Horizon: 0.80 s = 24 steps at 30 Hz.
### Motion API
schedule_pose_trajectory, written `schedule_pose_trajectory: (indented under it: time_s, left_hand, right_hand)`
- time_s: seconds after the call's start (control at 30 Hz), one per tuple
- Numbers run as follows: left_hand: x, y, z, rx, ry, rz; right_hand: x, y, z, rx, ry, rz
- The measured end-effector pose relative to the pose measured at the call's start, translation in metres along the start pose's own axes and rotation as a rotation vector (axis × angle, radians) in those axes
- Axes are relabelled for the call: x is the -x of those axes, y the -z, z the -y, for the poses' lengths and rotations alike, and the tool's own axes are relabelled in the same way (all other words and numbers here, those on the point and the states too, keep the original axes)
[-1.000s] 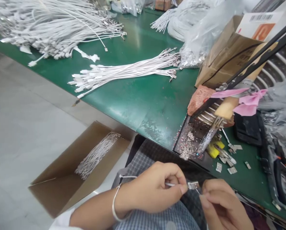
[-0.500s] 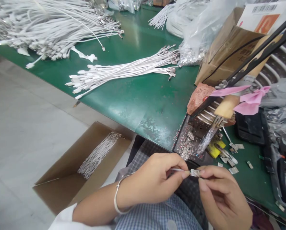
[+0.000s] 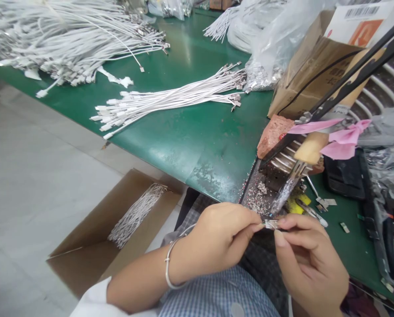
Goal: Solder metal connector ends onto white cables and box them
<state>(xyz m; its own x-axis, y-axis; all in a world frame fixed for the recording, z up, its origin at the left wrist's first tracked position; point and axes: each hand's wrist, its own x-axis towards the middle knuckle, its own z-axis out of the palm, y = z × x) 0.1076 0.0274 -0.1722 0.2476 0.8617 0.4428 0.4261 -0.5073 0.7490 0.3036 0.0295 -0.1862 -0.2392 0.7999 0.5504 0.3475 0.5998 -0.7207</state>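
My left hand is closed in a pinch on the end of a thin white cable, which trails back past the wrist. Between the two hands sits a small silvery metal connector at the cable's end. My right hand pinches its far side between thumb and fingertips. Just beyond the fingers, a soldering iron with a wooden handle and pink cloth strip points down over a tray strewn with grey crumbs. The exact join between cable and connector is too small to make out.
White cables lie in a bundle on the green table and in a large heap. An open carton below holds more. A brick, paper bag, yellow sponge and pliers stand around the iron.
Both hands have moved slightly up, toward the tray, with the connector still between them. More of the white cable shows behind the left wrist.
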Motion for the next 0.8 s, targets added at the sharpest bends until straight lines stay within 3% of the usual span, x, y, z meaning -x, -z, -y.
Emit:
schedule_pose_trajectory:
  time_s: [0.8]
  left_hand:
    - [-0.0014, 0.006, -0.0047, -0.159, -0.094, 0.053]
  right_hand:
    - [-0.0047, -0.0008, 0.0007, 0.011, 0.043, -0.001]
